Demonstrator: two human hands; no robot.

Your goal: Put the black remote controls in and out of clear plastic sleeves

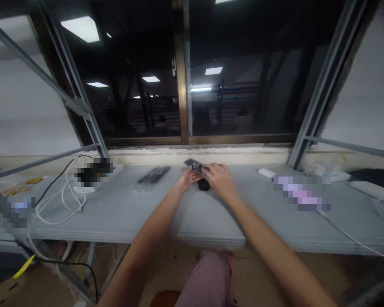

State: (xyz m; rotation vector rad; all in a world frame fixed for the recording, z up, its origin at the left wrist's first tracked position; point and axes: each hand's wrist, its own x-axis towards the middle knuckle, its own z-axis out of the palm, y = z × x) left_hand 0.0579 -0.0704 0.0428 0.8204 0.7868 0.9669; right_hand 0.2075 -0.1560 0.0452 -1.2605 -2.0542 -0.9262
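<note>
Over the back middle of the table, my left hand (187, 177) grips the lower left side of a dark keypad device (194, 164) with a greyish upper part. Its exact kind is too small to tell. My right hand (218, 175) is closed at the device's right end, fingers bent over it, hiding part of the keys. Just below my hands a small black object (204, 184) rests on the table. To the left lie dark, flat, long items (154, 175), seemingly in clear plastic wrap.
Grey table (115, 213) against a window ledge. White cables (64, 209) coil at left beside a blurred-out item. At right, a white adapter (266, 173), another blurred-out item and a white cord (348, 233). Metal frame posts (320, 85) rise at both sides.
</note>
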